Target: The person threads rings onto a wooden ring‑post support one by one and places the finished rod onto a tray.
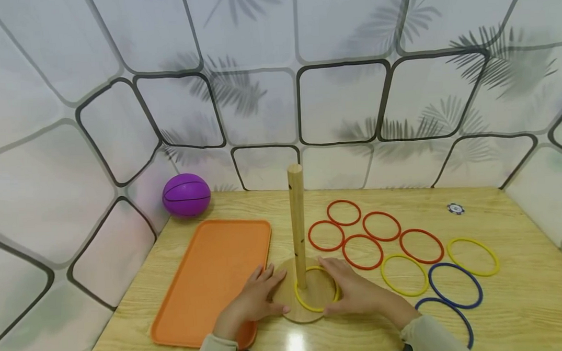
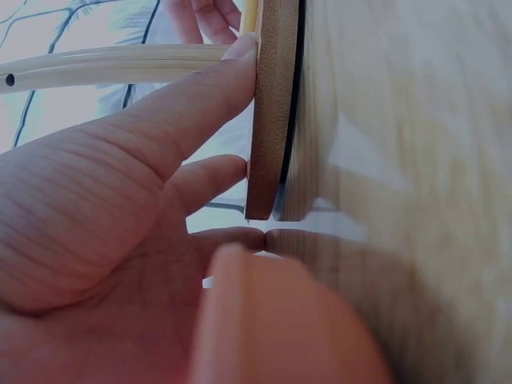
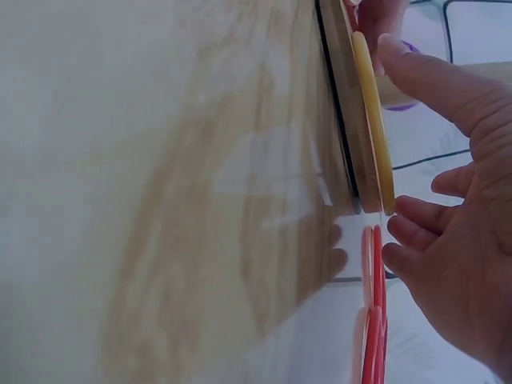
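A round wooden base (image 1: 321,286) with an upright wooden peg (image 1: 298,222) stands on the table between both hands. One yellow ring (image 1: 316,310) lies on the base, around the foot of the peg. My left hand (image 1: 253,299) spreads its fingers at the base's left side. In the left wrist view its thumb (image 2: 212,88) rests on the base's top edge and a finger touches the rim. My right hand (image 1: 354,290) spans the right side, fingers and thumb spread at the ring's edge. Its thumb tip (image 3: 392,48) is right at the yellow ring in the right wrist view.
An orange tray (image 1: 210,283) lies left of the base, partly under the left hand. Several red rings (image 1: 363,268), two yellow rings (image 1: 405,295) and two blue rings (image 1: 456,307) lie to the right. A purple ball (image 1: 186,195) and a poker chip (image 1: 455,208) sit further back.
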### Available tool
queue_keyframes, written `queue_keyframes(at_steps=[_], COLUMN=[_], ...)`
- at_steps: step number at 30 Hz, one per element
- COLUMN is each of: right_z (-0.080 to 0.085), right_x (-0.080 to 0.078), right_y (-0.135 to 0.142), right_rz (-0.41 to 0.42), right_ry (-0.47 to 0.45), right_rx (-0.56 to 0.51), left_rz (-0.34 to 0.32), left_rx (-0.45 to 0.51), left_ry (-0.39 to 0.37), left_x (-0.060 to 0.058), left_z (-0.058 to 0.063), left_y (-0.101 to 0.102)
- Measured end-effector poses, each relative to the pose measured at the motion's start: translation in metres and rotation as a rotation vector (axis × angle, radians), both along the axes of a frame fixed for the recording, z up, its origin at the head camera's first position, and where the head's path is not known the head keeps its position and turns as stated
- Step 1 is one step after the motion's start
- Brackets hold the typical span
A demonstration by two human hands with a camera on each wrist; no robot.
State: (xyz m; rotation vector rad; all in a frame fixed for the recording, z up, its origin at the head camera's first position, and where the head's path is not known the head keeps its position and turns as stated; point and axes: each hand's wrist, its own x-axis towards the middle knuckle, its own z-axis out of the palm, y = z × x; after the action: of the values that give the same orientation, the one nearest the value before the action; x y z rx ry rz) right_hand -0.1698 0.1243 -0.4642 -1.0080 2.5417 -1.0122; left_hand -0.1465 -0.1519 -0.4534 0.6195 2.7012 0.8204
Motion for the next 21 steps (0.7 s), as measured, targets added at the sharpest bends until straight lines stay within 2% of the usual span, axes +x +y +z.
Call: queue_keyframes(at_steps=[7, 13, 21], right_z=[0.003, 0.007, 0.006], right_x=[0.001, 0.0, 0.0], right_y=[0.015, 0.031, 0.059], right_rz=[-0.087, -0.111, -0.166], right_ry=[-0.031, 0.009, 0.097], right_rx=[-0.043, -0.074, -0.078], left_rz=[0.004, 0.006, 0.002], left_rx=[0.003, 0.01, 0.015], left_ry=[-0.021, -0.034, -0.012], left_x=[0.001, 0.001, 0.001], left_z=[0.0, 0.0, 0.001], left_y=[-0.001, -0.001, 0.0])
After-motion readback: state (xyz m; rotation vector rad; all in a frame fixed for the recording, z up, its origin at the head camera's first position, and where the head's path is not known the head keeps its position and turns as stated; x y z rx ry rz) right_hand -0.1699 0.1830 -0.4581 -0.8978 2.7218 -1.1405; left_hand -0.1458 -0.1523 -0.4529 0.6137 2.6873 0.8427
